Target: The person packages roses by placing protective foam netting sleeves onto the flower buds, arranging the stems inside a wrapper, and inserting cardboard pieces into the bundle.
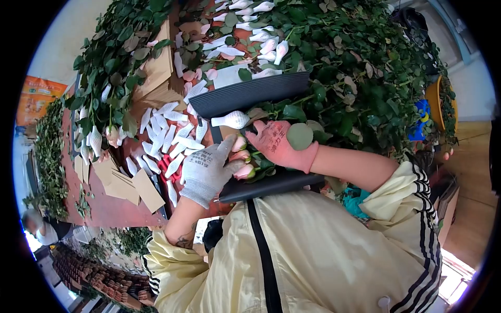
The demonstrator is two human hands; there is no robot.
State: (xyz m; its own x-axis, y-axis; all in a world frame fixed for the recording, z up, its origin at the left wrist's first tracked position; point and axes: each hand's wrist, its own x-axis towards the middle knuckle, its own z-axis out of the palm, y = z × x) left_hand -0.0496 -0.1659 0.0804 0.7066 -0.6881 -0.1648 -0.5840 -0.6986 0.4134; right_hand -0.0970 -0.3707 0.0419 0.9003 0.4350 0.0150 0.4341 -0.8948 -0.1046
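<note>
My left hand (pixel 207 169), in a grey-white glove, has its fingers partly spread around pink rosebuds (pixel 243 171) at their left side. My right hand (pixel 282 144), in a pink glove, lies over the stems and leaves just right of the buds; its fingertips are partly hidden, and whatever they grip does not show. The buds rest between a black ribbed flap (pixel 250 94) and a black padded edge (pixel 271 187). One rose in a white net sleeve (pixel 230 120) lies just above the buds.
Loose white net sleeves (pixel 169 136) are heaped left of my hands. Brown cardboard pieces (pixel 116 180) lie further left on the red table (pixel 99 208). Leafy rose stems (pixel 344 78) are piled high on the right, more at the upper left. A person (pixel 47 227) is at the far lower left.
</note>
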